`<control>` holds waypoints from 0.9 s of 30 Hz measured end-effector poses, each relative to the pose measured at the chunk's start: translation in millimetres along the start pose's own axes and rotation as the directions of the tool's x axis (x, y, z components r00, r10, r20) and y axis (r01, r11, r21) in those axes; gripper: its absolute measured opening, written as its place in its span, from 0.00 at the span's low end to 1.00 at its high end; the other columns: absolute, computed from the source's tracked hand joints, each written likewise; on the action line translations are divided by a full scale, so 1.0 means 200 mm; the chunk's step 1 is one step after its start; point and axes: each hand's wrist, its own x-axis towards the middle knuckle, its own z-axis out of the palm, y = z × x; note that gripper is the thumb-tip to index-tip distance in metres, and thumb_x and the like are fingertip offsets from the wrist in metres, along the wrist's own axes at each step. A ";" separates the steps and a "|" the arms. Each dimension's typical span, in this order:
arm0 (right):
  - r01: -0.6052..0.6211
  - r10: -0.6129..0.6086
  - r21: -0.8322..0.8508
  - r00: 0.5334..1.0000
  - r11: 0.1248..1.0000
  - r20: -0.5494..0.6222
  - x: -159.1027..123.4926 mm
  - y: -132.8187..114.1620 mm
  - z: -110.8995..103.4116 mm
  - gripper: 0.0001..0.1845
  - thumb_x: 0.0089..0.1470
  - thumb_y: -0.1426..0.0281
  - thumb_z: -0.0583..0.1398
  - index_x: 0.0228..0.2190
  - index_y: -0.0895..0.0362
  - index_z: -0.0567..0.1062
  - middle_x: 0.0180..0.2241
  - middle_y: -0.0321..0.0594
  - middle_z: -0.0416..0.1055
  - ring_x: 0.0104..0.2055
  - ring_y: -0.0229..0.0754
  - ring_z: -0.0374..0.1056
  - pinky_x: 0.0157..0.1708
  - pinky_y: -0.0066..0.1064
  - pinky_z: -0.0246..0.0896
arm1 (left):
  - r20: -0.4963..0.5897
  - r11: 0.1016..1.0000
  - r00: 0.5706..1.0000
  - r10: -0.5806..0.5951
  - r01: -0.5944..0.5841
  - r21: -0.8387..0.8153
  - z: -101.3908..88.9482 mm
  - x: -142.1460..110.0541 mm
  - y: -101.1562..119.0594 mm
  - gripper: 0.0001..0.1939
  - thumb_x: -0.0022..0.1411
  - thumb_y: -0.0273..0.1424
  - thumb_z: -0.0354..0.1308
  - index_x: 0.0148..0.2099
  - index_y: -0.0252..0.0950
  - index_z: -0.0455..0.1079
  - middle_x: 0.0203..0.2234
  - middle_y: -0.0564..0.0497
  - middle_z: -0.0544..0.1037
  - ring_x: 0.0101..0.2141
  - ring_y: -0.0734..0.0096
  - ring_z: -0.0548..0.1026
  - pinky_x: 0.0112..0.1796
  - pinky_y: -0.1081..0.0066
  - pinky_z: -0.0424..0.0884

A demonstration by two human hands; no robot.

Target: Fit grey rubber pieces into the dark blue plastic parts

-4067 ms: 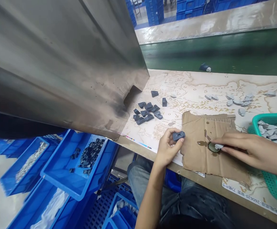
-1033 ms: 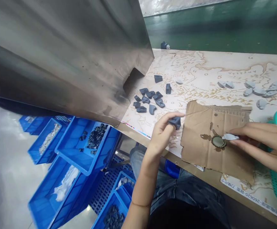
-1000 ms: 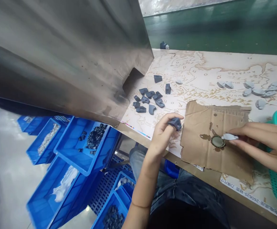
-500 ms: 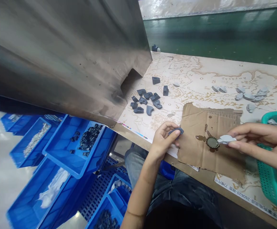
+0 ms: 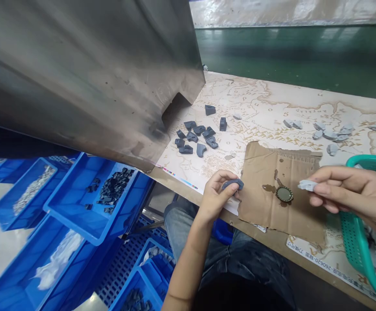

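Observation:
Between the thumb and fingers of my left hand (image 5: 219, 195) is a dark grey plastic part (image 5: 233, 185), held over the left edge of a brown cardboard sheet (image 5: 262, 211). My right hand (image 5: 349, 194) pinches a small light grey plastic piece (image 5: 307, 185) above the sheet's right side. Below and left of that piece, a round bottle-cap-like dish (image 5: 284, 195) with a crimped rim lies on the cardboard. Wet-looking brown stains (image 5: 268, 188) surround it. The two held parts are well apart.
Several dark grey parts (image 5: 200, 150) lie on the map-printed board (image 5: 255, 103), with light grey pieces (image 5: 332, 131) at right. A green basket (image 5: 352, 242) stands right. A metal panel (image 5: 110, 77) rises at left, with blue bins (image 5: 103, 229) below it.
My right hand has lifted the light grey piece off the dish's rim and turned it, moving slightly right. My left hand still holds the dark part. The whole view has shifted a little.

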 end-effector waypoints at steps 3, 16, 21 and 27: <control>0.012 -0.012 0.024 1.000 1.000 -0.002 0.00 0.00 0.00 0.32 0.30 0.36 0.65 0.23 0.52 0.75 0.18 0.41 0.69 0.17 0.37 0.59 0.17 0.30 0.58 | -0.001 1.000 1.000 0.006 -0.006 0.024 0.00 0.00 0.00 0.24 0.47 0.48 0.70 0.35 0.36 0.67 0.24 0.56 0.72 0.20 0.81 0.69 0.23 0.79 0.68; 0.057 -0.090 -0.192 0.981 0.980 -0.173 0.04 0.00 -0.02 0.40 0.28 0.30 0.59 0.25 0.54 0.75 0.19 0.43 0.71 0.19 0.43 0.65 0.17 0.32 0.61 | 0.057 0.946 0.996 0.069 -0.083 0.313 0.04 -0.03 0.02 0.13 0.55 0.39 0.64 0.37 0.36 0.70 0.31 0.50 0.76 0.32 0.72 0.74 0.36 0.73 0.70; 0.257 -0.450 -0.588 0.869 0.767 -0.207 0.07 0.04 -0.08 0.33 0.49 0.37 0.51 0.27 0.51 0.78 0.25 0.41 0.76 0.21 0.44 0.69 0.18 0.33 0.61 | 0.101 0.870 0.985 0.140 -0.170 0.462 0.06 -0.04 0.02 0.07 0.57 0.33 0.61 0.38 0.36 0.72 0.33 0.48 0.77 0.36 0.67 0.75 0.39 0.71 0.69; 0.214 -0.665 -0.873 0.730 0.439 -0.156 0.10 0.03 -0.15 0.31 0.57 0.48 0.44 0.26 0.53 0.77 0.28 0.47 0.77 0.32 0.50 0.73 0.23 0.36 0.63 | 0.133 0.860 0.978 0.160 -0.205 0.467 0.05 -0.05 0.03 0.07 0.57 0.33 0.61 0.37 0.36 0.72 0.32 0.48 0.78 0.34 0.67 0.75 0.36 0.71 0.69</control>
